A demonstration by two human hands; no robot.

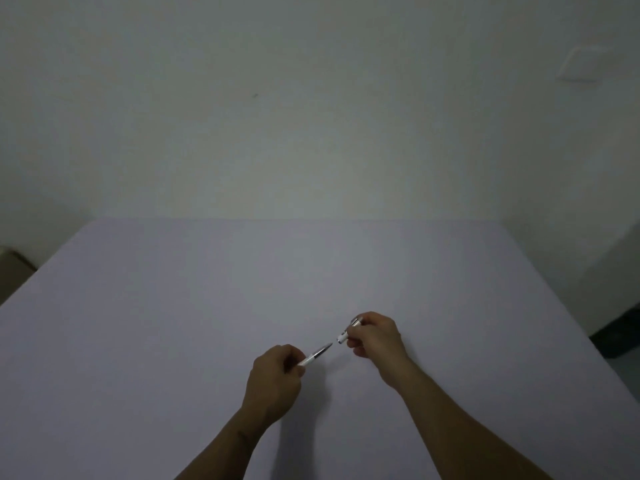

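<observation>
While left hand (273,375) fingers pinch pen (317,355), right hand (375,337) fingers pinch cap (348,332); cap markings unreadable.

Both bare forearms angled inward from the near side. The left hand (277,374) and the right hand (375,337), slightly farther, pinched with curled fingers, close together.

A white pen (314,355) with bared dark tip points at its white cap (348,330), just apart
</observation>
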